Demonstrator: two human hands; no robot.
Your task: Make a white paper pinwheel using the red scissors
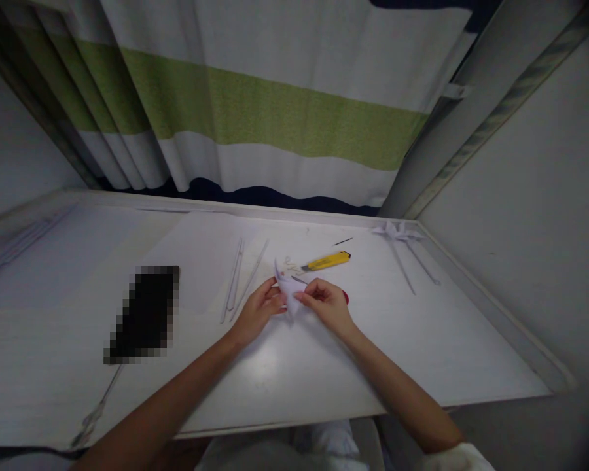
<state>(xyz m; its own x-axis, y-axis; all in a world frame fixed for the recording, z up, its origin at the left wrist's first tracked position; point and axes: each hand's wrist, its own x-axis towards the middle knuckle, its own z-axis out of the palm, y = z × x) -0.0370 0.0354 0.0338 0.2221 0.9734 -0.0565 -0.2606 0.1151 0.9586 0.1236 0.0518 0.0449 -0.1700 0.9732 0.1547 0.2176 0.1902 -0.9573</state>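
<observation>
Paper piece point(290, 290), small, white and folded, sits between both hands just above the white table point(294, 366), near its middle. The left hand point(258, 310) takes the paper from the left side: its fingers point(273, 292) are bent and closed narrowly, and the thumb and the first fingers pinch the left edge of the paper. The right hand point(328, 305) takes it from the right side in the same way, with the fingers point(305, 296) drawn together to a narrow pinch on the right edge, and the other fingers curled under the palm. One pointed corner of the paper stands up above the left fingertips. I cannot tell if the paper touches the table surface or is lifted a little from it. Just behind the hands lies a yellow utility knife point(326, 261), flat on the table and apart from the fingers. To the left of the left hand lie thin white sticks point(235, 280), side by side. Something small and red point(345, 298) shows just beside the right hand, mostly hidden by it. Far at the right back corner lies a white paper pinwheel point(395, 231) with its thin sticks. A striped curtain point(275, 111) hangs behind the table.
</observation>
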